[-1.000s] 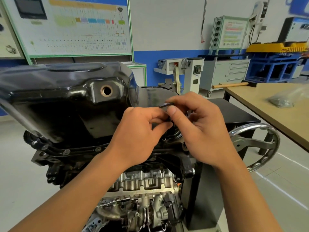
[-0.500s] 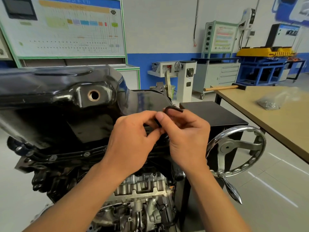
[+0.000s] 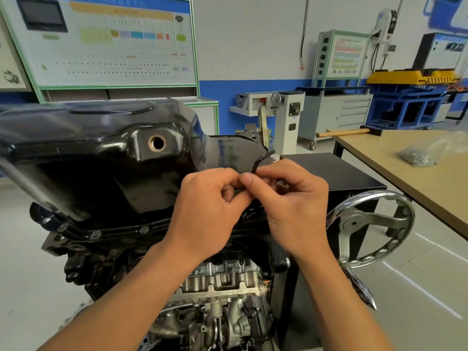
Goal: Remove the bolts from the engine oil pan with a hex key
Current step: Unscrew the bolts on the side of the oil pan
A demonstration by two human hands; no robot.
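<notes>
A glossy black oil pan (image 3: 101, 148) tops the upturned engine, with a round drain hole (image 3: 157, 142) in its side. Bolt heads (image 3: 95, 234) sit along its lower flange. My left hand (image 3: 207, 214) and my right hand (image 3: 291, 203) meet at the pan's right end. Both pinch a thin black hex key (image 3: 260, 160), whose bent short arm sticks up above my fingers. The key's lower end and the bolt under it are hidden behind my hands.
A chrome handwheel (image 3: 369, 224) of the engine stand juts out right of my right hand. A black cabinet (image 3: 329, 171) stands behind it. At the right, a wooden table (image 3: 417, 173) holds a clear bag (image 3: 428, 153) and a hammer (image 3: 347, 133).
The hex key's bent arm has swung round and now points up and right. Both hands stayed at the pan's right end, with the fingers shifting on the key. The view moved a little.
</notes>
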